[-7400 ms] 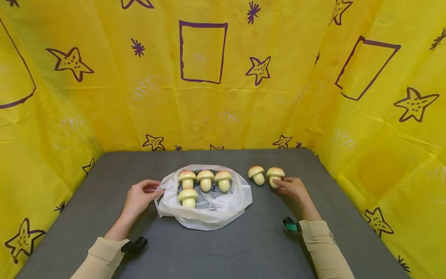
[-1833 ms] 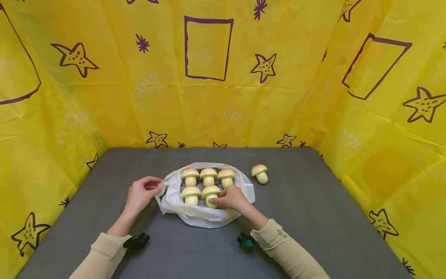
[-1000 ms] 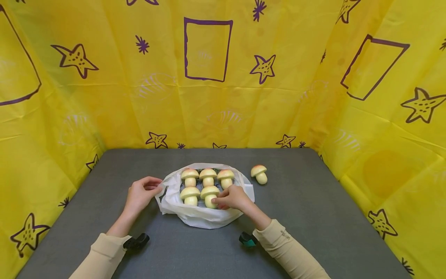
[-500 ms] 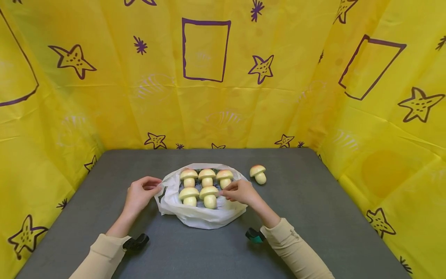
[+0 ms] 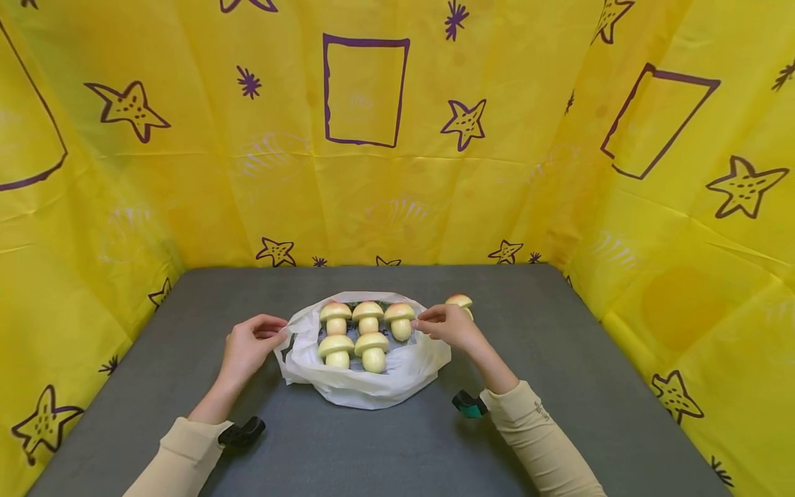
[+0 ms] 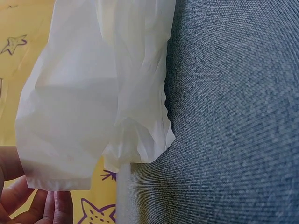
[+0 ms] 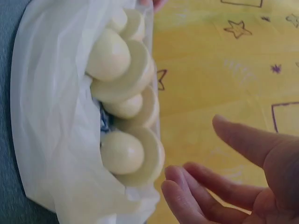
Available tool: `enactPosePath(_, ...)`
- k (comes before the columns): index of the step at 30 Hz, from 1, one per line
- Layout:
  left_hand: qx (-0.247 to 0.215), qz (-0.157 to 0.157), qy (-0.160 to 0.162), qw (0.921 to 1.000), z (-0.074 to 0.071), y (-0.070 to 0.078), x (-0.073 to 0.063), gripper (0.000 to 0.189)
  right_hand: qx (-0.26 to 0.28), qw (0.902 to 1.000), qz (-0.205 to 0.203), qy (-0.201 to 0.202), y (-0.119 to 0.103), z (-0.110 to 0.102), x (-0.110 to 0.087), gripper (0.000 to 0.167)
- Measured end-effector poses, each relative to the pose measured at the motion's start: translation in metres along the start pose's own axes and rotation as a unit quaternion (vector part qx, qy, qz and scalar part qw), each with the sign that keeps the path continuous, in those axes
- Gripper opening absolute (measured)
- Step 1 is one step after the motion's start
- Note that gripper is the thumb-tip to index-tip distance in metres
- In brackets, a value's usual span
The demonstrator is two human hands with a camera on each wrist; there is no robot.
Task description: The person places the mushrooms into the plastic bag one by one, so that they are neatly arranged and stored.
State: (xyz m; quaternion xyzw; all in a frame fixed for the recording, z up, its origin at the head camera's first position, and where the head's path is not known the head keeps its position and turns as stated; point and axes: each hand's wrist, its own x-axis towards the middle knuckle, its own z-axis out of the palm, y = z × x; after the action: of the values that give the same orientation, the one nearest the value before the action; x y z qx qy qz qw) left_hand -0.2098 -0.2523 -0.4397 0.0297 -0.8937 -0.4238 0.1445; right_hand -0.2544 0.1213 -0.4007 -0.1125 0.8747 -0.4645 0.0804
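Observation:
A white plastic bag (image 5: 366, 395) lies with its mouth spread, holding several toy mushrooms: three in the back row, among them the right-hand mushroom (image 5: 400, 322), and two in front, one being the front right mushroom (image 5: 373, 353). At the bag's left side, my left hand (image 5: 248, 348) pinches its edge between thumb and fingers; the left wrist view shows the thin plastic (image 6: 60, 130) there. My right hand (image 5: 456, 326) hovers at the bag's right edge, thumb and fingers apart and holding nothing in the right wrist view. Behind it, a loose mushroom (image 5: 459, 301) sits on the table, partly hidden.
The dark grey table (image 5: 348, 455) reaches back to a yellow cloth (image 5: 397, 207) printed with starfish, which hangs on the far side and both flanks. A black strap mount sits at the left wrist (image 5: 242, 433), and another at the right wrist (image 5: 470, 404).
My right hand carried a mushroom from the table into the bag's front row, let it go, then drew up and right towards the loose mushroom. My left hand has kept its grip on the bag.

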Motion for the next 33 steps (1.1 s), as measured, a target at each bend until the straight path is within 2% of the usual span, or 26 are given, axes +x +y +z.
enactPosePath(5,0.001,-0.002,0.002,1.0000,0.000,0.001,0.000,0.021,-0.019,0.9998,-0.006,0.002,0.005,-0.009,0.002,0.034)
enactPosePath(8,0.001,-0.002,0.004,1.0000,0.000,0.001,0.000,0.020,-0.014,0.9998,0.000,0.014,0.010,-0.014,0.004,0.033)
enactPosePath(15,0.000,-0.002,0.005,1.0000,0.001,0.002,0.000,0.021,-0.010,0.9990,-0.015,0.040,0.023,-0.028,0.006,0.033)
enactPosePath(19,0.000,0.002,0.009,1.0000,0.001,0.002,0.000,0.020,0.014,0.9986,0.012,0.050,0.030,-0.035,0.008,0.038)
enactPosePath(22,0.000,0.002,0.009,1.0000,0.001,0.003,0.000,0.020,0.011,0.9973,0.028,0.066,0.035,-0.041,0.009,0.038)
enactPosePath(26,-0.002,0.000,0.010,0.9999,0.000,0.003,0.000,0.020,-0.002,0.9959,0.039,0.082,0.042,-0.047,0.010,0.038)
enactPosePath(33,-0.004,-0.002,0.014,0.9999,0.001,0.002,0.001,0.020,0.008,0.9946,0.043,0.095,0.056,-0.058,0.013,0.040)
